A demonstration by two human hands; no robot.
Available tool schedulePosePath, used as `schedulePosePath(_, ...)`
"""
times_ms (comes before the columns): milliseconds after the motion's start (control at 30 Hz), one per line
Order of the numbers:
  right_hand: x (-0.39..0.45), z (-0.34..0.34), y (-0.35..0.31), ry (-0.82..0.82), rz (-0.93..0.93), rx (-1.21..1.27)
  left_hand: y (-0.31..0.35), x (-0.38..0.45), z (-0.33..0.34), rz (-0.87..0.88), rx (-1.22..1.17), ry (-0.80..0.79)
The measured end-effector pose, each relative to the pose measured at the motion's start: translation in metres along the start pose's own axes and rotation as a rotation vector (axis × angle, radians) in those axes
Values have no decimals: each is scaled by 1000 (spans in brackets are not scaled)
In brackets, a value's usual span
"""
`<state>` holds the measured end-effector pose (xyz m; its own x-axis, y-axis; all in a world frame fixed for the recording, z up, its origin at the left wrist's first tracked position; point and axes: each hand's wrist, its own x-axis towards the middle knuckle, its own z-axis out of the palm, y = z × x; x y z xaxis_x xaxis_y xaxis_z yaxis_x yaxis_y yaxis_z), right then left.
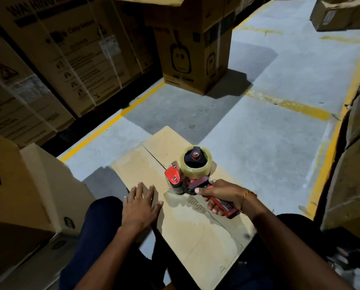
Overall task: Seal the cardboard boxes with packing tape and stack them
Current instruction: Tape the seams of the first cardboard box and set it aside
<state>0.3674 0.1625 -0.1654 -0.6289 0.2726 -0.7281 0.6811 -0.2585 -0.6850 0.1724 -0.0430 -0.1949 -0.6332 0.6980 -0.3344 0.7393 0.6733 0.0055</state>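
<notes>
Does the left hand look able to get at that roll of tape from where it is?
Probably yes: the left hand lies flat on the box, nothing between it and the tape roll.

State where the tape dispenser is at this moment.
In the head view, the tape dispenser sits low and centre-right on the cardboard box, gripped by the right hand.

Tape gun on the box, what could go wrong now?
1. The tape dispenser sits beside the flap seam, so the strip may miss it.
2. The left hand lies flat near the dispenser's front end, so its fingers could get nicked.
3. The cardboard box rests on the person's lap, and could tip while the right hand pulls.
</notes>
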Motion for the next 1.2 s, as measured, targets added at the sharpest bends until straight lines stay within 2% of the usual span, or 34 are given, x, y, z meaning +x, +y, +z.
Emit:
schedulePosePath(100, 3, 14, 5, -80, 28, 99, -4, 0, 0, 29, -7, 61)
schedulePosePath(233, 3, 22, 6, 18, -40, 192, -10, 10, -10, 20, -151, 85)
schedulePosePath(300, -1, 24, 3, 50, -52, 212, -8, 18, -20, -10, -430, 80)
schedulePosePath(433, -11, 30, -3, 123, -83, 186, 13, 21, -43, -157, -1212, -13)
schedulePosePath(533, -19, 36, -6, 223, -157, 122, 27, 12, -59, -298, -1486, -141)
schedulePosePath(700, -38, 44, -17, 436, -292, -88, 27, -2, -73, -354, -1496, -243)
schedulePosePath(800, -52, 48, -29, 481, -362, -208, 21, -6, -81, -343, -1658, -451)
schedulePosePath(867, -60, 51, -36, 526, -411, -286, 17, -9, -89, -330, -1729, -525)
schedulePosePath(1100, -86, 64, -41, 693, -481, -570, 9, -12, -102, -276, -1688, -353)
schedulePosePath(1200, -90, 63, -40, 775, -490, -670, 9, -12, -103, -239, -1702, -330)
